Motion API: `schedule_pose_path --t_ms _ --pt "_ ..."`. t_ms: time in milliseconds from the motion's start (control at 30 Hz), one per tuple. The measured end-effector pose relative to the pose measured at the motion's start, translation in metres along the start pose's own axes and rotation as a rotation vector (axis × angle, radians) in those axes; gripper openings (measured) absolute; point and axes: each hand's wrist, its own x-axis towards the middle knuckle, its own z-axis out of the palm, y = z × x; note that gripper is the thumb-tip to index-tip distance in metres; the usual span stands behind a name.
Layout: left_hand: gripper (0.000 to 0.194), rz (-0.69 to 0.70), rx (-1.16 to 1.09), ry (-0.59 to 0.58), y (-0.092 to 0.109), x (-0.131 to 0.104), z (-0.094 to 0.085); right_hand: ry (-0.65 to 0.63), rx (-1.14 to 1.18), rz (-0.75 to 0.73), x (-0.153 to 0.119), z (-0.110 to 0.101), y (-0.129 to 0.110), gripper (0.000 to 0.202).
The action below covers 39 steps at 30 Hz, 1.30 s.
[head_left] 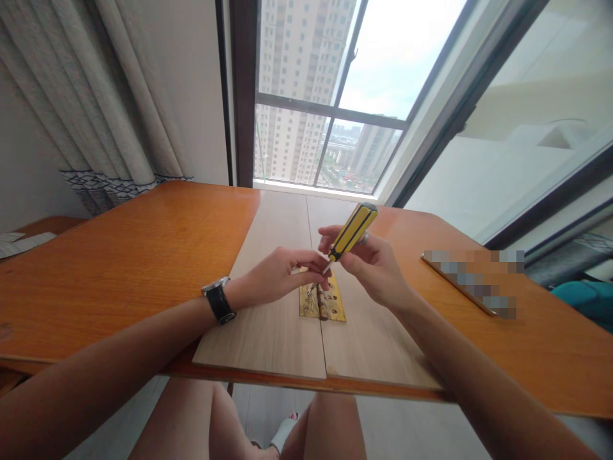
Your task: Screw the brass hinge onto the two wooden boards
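A yellow and black screwdriver (353, 231) slants down to the left over a brass hinge (338, 305). My right hand (376, 265) has its thumb and fingers about the handle. At the metal shaft, the fingers of my left hand (282, 276) are pinched together. The hinge lies open across the seam between two pale wooden boards (272, 338), (378, 345). Its right leaf shows several screw holes, while my left fingers partly cover the upper part. Around the screwdriver's tip, what it touches is too small to make out.
The boards lie on an orange-brown wooden table (158, 255). To the right is a flat, thin-edged object with a blurred-out surface (472, 281). A window (330, 115) stands beyond the table, and a grey curtain (110, 96) hangs at the left.
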Motion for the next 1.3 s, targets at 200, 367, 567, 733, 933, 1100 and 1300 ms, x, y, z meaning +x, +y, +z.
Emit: schedule_pose_path --t_ms 200,367,567,733,933,1100,1300 --pt "0.011 0.025 -0.005 -0.005 -0.001 -0.001 -0.001 -0.044 0.167 0.076 0.000 -0.001 0.003 0.037" --pt "0.009 0.048 0.059 -0.017 -0.003 -0.002 0.000 0.048 0.179 0.072 0.002 0.005 0.003 0.030" --pt "0.018 0.032 0.003 -0.035 -0.004 -0.001 0.001 -0.010 0.103 0.021 -0.004 0.006 0.000 0.034" --pt "0.021 0.016 -0.004 -0.030 -0.004 0.000 0.001 -0.071 0.015 0.061 -0.004 -0.001 0.003 0.029" --pt "0.013 0.023 0.006 -0.021 -0.003 -0.001 0.001 -0.004 -0.001 0.027 0.000 0.005 0.005 0.024" --pt "0.015 0.020 0.057 -0.047 -0.006 0.000 0.001 0.045 0.053 0.014 -0.001 0.009 0.008 0.032" --pt "0.023 0.044 0.043 -0.079 -0.005 0.002 0.001 -0.125 0.046 0.067 -0.004 -0.001 0.003 0.033"
